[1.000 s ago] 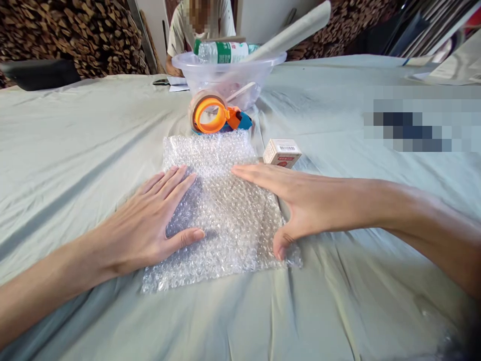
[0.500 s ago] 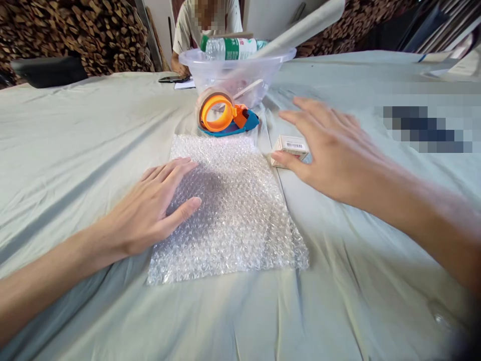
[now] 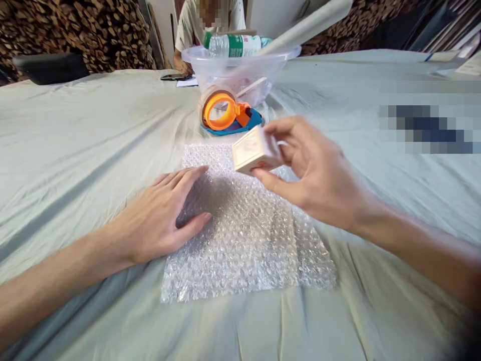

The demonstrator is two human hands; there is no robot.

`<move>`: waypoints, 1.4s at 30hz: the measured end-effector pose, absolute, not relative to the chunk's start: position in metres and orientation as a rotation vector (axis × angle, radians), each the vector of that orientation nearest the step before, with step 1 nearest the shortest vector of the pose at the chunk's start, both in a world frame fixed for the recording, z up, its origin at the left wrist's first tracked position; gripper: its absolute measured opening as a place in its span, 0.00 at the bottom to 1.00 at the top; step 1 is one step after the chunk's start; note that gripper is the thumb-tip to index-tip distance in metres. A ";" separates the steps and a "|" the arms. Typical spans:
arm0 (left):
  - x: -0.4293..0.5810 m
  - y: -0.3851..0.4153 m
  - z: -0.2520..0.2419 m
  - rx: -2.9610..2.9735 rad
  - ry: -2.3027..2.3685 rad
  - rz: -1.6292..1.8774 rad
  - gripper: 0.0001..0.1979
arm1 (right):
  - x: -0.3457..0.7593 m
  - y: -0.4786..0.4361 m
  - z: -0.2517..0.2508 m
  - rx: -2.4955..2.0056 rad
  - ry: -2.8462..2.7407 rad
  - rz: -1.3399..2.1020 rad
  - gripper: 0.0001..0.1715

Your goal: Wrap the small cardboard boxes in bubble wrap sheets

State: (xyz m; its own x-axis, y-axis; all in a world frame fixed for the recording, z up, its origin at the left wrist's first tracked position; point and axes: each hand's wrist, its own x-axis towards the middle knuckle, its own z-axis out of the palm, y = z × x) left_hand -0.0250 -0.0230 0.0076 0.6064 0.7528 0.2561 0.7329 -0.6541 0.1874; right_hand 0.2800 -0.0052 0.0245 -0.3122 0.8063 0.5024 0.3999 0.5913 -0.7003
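A sheet of clear bubble wrap (image 3: 248, 245) lies flat on the cloth-covered table in front of me. My left hand (image 3: 165, 215) rests on its left side, fingers stretched and thumb apart, gripping nothing. Over the sheet's far right part, my right hand (image 3: 300, 165) holds a small cream-coloured box (image 3: 253, 150) between thumb and fingers. The box is tilted and slightly blurred, so its print cannot be read. Just past the sheet's far edge sits a blue and orange tape dispenser (image 3: 231, 125) with a roll of tape.
Behind the dispenser stands a clear plastic tub (image 3: 240, 70) with a green-labelled bottle (image 3: 236, 45) and a long white roll (image 3: 311, 25). A person (image 3: 210, 25) sits across the table near a phone (image 3: 175, 77). A black case (image 3: 50, 67) lies at the far left.
My right hand has taken hold of the small box, lifted it off the cloth and brought it left over the bubble wrap. The sheet and my left hand have shifted slightly right and nearer.
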 end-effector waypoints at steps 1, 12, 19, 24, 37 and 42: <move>-0.024 -0.023 0.009 2.751 1.281 0.466 0.40 | 0.276 -0.006 0.021 -0.956 -1.965 0.615 0.26; -0.028 -0.022 0.004 2.734 1.270 0.513 0.40 | 0.275 -0.006 0.021 -1.042 -2.162 0.513 0.40; -0.029 -0.029 0.016 2.667 1.270 0.680 0.33 | 0.277 -0.007 0.023 -0.967 -2.109 0.447 0.33; -0.027 -0.027 0.014 2.739 1.285 0.678 0.35 | 0.277 -0.005 0.023 -0.865 -1.977 0.444 0.24; -0.028 -0.023 0.004 2.773 1.268 0.552 0.35 | 0.273 -0.004 0.015 -0.879 -2.173 0.465 0.34; -0.029 -0.022 0.004 2.766 1.279 0.551 0.36 | 0.273 -0.003 0.015 -0.850 -2.172 0.443 0.34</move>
